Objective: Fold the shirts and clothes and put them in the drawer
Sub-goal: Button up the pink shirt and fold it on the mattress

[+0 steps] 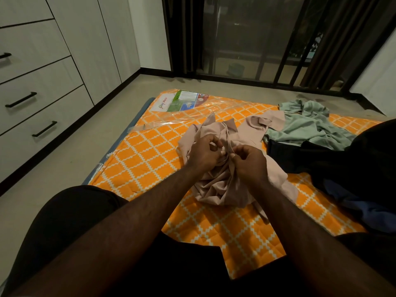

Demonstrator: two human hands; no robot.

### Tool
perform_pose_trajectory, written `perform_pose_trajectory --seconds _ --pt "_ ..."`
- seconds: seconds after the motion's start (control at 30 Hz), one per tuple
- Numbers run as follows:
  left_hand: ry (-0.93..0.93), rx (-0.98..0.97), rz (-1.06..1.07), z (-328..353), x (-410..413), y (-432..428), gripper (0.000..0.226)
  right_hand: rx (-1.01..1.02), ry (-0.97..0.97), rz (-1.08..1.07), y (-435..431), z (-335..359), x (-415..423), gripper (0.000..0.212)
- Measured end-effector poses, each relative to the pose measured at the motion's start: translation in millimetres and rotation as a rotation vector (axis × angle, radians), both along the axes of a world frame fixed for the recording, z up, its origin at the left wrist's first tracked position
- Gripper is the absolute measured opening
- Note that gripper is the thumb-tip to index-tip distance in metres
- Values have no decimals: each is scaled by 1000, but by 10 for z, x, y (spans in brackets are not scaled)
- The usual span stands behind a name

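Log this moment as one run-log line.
stage: pre-fold | left hand: pinches pink shirt | right hand: pinches same shirt | green garment: unfolded on mattress | drawers: closed

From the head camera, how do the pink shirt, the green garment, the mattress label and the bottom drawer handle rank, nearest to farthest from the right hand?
1. Pink shirt: pinched by the right hand.
2. Green garment: beyond, to the right.
3. Mattress label: far end, left.
4. Bottom drawer handle: far left, on the cabinet.
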State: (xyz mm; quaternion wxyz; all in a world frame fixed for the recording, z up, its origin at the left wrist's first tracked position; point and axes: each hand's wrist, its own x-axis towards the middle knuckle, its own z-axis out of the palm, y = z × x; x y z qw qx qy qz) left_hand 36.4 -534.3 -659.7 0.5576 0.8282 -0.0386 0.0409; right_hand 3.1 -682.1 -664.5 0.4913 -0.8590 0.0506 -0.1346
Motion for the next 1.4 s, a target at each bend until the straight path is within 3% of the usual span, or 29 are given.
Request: perform_pose_trajectory --seconds 0.27,0.4,0.6,0.9,1.0,1.13,1.27,1.4 --pt "60 -180 -68 -51 26 -12 19 -56 -12 27 24 13 -15 13" --pt "110 -277 -119 -19 16 0 16 30 13 34 9 -13 5 15" --pt "115 -244 -102 -65 34 -16 16 234 81 43 -7 -24 37 16" --pt "114 -233 -107 -54 20 -15 15 209 83 35 -29 -44 44 22" --pt "98 -219 -134 -31 11 -4 23 213 54 28 -50 -68 48 14" --pt "98 -199 -126 -53 17 -11 25 157 6 9 -41 -40 38 13" --pt "172 -277 -110 -47 25 6 22 -45 -143 -13 -5 33 -5 15" --pt "255 -400 -76 -6 -7 36 20 -76 -196 30 -18 61 -3 17"
